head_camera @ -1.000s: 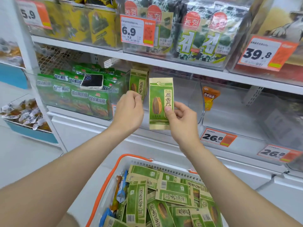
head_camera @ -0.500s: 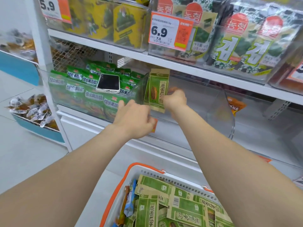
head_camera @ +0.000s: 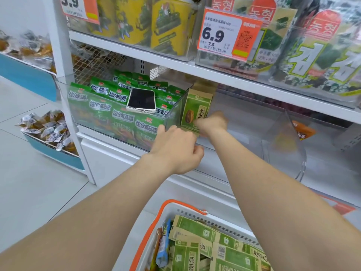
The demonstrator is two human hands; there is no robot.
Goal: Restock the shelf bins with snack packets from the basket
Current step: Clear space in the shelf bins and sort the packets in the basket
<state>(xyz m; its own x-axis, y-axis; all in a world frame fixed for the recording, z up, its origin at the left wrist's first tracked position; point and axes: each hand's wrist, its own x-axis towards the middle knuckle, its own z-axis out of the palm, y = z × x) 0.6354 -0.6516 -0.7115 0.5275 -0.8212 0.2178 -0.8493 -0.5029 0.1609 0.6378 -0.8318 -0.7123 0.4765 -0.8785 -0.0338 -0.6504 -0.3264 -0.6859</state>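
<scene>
A green sunflower-seed packet (head_camera: 195, 108) stands upright inside a clear shelf bin (head_camera: 246, 126), against its left wall with another like it behind. My right hand (head_camera: 213, 122) is reached into the bin, blurred, and pinches the packet's lower right edge. My left hand (head_camera: 175, 147) is at the bin's front left corner, fingers curled over the front lip. Below, a white basket with an orange handle (head_camera: 168, 204) holds several more green seed packets (head_camera: 197, 229) lying flat.
The bin to the left is full of green crisp packets (head_camera: 117, 116) with a phone (head_camera: 141, 100) lying on top. An orange packet (head_camera: 303, 132) lies in the bin to the right. Seaweed packs and a 6.9 price tag (head_camera: 224, 34) fill the shelf above.
My right hand carried the seed packet from in front of the shelf into the clear bin and stood it by the left wall. My left hand dropped from inside the bin to its front lip.
</scene>
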